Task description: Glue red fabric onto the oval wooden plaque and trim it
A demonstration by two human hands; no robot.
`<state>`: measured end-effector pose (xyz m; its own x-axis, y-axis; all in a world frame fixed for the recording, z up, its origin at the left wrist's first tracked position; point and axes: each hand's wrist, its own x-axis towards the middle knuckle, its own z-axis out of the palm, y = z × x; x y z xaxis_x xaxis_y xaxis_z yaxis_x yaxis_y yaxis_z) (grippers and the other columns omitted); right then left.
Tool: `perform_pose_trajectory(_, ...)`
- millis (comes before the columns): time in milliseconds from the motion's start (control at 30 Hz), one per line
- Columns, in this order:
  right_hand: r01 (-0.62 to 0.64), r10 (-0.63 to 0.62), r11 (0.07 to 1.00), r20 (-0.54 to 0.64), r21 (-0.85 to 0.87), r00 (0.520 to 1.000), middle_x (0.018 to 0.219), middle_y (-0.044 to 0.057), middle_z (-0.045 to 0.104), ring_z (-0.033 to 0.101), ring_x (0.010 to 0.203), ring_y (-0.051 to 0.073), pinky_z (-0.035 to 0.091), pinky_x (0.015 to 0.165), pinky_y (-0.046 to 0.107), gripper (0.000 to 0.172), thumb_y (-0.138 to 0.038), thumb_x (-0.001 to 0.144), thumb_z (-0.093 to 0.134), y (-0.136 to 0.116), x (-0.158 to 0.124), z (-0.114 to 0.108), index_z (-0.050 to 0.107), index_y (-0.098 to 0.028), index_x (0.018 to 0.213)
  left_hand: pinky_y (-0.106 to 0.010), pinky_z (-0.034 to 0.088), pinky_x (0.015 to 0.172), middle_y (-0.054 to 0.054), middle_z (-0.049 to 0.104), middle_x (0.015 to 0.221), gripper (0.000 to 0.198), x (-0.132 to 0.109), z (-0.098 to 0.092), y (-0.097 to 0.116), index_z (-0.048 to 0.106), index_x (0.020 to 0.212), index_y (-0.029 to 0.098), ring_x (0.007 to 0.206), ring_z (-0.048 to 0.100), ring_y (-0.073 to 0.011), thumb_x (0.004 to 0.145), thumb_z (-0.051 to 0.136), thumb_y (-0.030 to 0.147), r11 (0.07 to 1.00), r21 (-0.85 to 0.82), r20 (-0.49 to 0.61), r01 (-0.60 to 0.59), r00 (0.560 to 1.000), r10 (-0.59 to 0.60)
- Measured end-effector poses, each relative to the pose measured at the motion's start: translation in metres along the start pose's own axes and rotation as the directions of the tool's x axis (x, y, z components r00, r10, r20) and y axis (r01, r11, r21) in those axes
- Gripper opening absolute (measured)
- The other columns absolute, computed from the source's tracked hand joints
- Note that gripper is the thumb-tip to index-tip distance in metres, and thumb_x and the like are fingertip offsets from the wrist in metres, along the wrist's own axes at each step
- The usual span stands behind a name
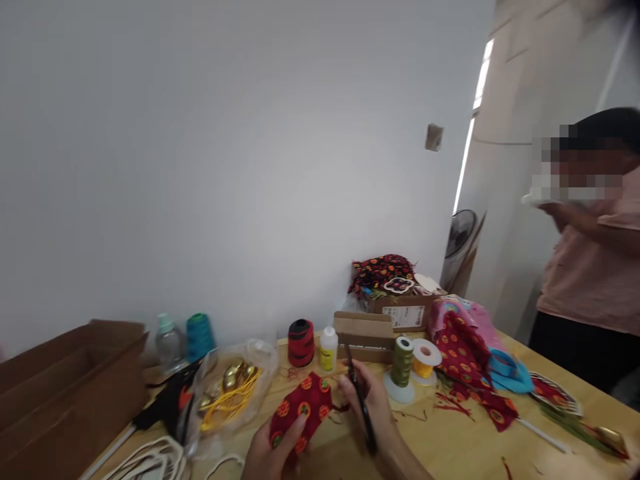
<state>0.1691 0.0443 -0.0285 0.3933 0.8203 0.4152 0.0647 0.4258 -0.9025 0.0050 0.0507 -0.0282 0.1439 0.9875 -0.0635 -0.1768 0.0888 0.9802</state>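
My left hand [273,453] holds a small piece of red fabric [303,408] with orange and green round prints, thumb lying on top of it. My right hand [375,413] grips black scissors [361,400], their blades pointing up and away beside the fabric's right edge. Both hands are low at the bottom middle of the view, above a light wooden table [450,447]. Red thread scraps lie on the table around them.
Behind the hands stand a red-and-black thread cone [301,343], a small white glue bottle [329,349], a green spool [401,363], a yellow spool [425,360] and cardboard boxes [60,393]. A plastic bag with gold cord [230,393] lies left. Another person [590,267] stands at right.
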Motion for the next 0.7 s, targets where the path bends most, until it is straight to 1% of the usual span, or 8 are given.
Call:
perform_pose_trajectory(133, -0.132, 0.125, 0.988, 0.078, 0.085, 0.989, 0.066, 0.0, 0.058, 0.055, 0.059, 0.015, 0.046, 0.05, 0.024, 0.039, -0.045, 0.073, 0.06, -0.007, -0.004, 0.001, 0.058, -0.016, 0.098, -0.018, 0.036, 0.03, -0.004, 0.065, 0.048, 0.04, -0.001, 0.004, 0.001, 0.063, 0.074, 0.01, 0.041, 0.056, -0.0145, 0.054, 0.074, 0.043, 0.999, -0.017, 0.058, 0.042, 0.997, -0.041)
perform_pose_trajectory(300, -0.199, 0.175, 0.97, 0.162, 0.143, 0.971, 0.061, -0.002, 0.056, 0.05, 0.052, 0.012, 0.04, 0.046, 0.021, 0.042, -0.038, 0.058, 0.074, -0.016, -0.006, 0.004, 0.06, -0.016, 0.091, -0.018, 0.037, 0.03, -0.003, 0.065, 0.048, 0.039, -0.006, 0.006, -0.002, 0.064, 0.074, 0.01, 0.039, 0.055, -0.0138, 0.054, 0.074, 0.042, 0.999, 0.001, 0.061, 0.044, 0.997, -0.044)
perform_pose_trajectory(400, -0.224, 0.194, 0.96, 0.179, 0.166, 0.964, 0.061, -0.003, 0.056, 0.049, 0.053, 0.011, 0.039, 0.048, 0.02, 0.042, -0.027, 0.051, 0.079, -0.019, -0.007, 0.003, 0.061, -0.018, 0.088, -0.022, 0.044, 0.041, -0.005, 0.068, 0.054, 0.038, -0.009, 0.008, -0.004, 0.068, 0.075, 0.01, 0.045, 0.057, -0.015, 0.053, 0.075, 0.041, 0.998, -0.046, 0.075, 0.037, 0.997, -0.033)
perform_pose_trajectory(467, -0.24, 0.207, 0.954, 0.185, 0.179, 0.961, 0.063, -0.003, 0.056, 0.048, 0.054, 0.01, 0.038, 0.049, 0.02, 0.042, -0.023, 0.051, 0.08, -0.021, -0.007, 0.0, 0.061, -0.018, 0.089, -0.024, 0.047, 0.048, -0.006, 0.07, 0.06, 0.038, -0.01, 0.009, -0.002, 0.069, 0.078, 0.012, 0.048, 0.059, -0.0161, 0.053, 0.076, 0.04, 0.987, -0.131, 0.118, 0.087, 0.99, -0.072)
perform_pose_trajectory(533, -0.25, 0.208, 0.945, 0.202, 0.21, 0.957, 0.065, -0.003, 0.057, 0.047, 0.056, 0.009, 0.037, 0.05, 0.019, 0.042, -0.021, 0.053, 0.079, -0.023, -0.008, -0.003, 0.06, -0.018, 0.09, -0.025, 0.047, 0.048, -0.006, 0.07, 0.06, 0.04, -0.011, 0.01, 0.002, 0.07, 0.082, 0.013, 0.046, 0.06, -0.0163, 0.056, 0.073, 0.044, 0.931, -0.25, 0.225, 0.266, 0.951, -0.211)
perform_pose_trajectory(600, -0.254, 0.189, 0.927, 0.243, 0.276, 0.951, 0.067, -0.002, 0.058, 0.047, 0.058, 0.009, 0.036, 0.051, 0.019, 0.04, -0.022, 0.057, 0.077, -0.024, -0.008, -0.007, 0.058, -0.019, 0.092, -0.026, 0.047, 0.048, -0.009, 0.071, 0.065, 0.046, -0.012, 0.012, 0.008, 0.07, 0.084, 0.013, 0.05, 0.063, -0.0183, 0.058, 0.068, 0.052, 0.806, -0.36, 0.375, 0.469, 0.864, -0.335)
perform_pose_trajectory(633, -0.257, 0.172, 0.914, 0.273, 0.314, 0.946, 0.068, -0.002, 0.058, 0.047, 0.059, 0.01, 0.036, 0.052, 0.019, 0.039, -0.023, 0.059, 0.077, -0.025, -0.008, -0.009, 0.057, -0.019, 0.092, -0.026, 0.048, 0.05, -0.011, 0.071, 0.069, 0.049, -0.013, 0.013, 0.011, 0.07, 0.084, 0.012, 0.053, 0.064, -0.0197, 0.059, 0.066, 0.054, 0.741, -0.391, 0.445, 0.546, 0.817, -0.367)
perform_pose_trajectory(700, -0.267, 0.141, 0.889, 0.334, 0.372, 0.932, 0.069, -0.002, 0.058, 0.048, 0.06, 0.01, 0.036, 0.052, 0.02, 0.038, -0.025, 0.061, 0.075, -0.025, -0.009, -0.012, 0.056, -0.019, 0.093, -0.027, 0.049, 0.055, -0.015, 0.071, 0.073, 0.051, -0.014, 0.015, 0.014, 0.071, 0.08, 0.009, 0.058, 0.066, -0.0205, 0.061, 0.064, 0.055, 0.662, -0.381, 0.549, 0.645, 0.734, -0.399)
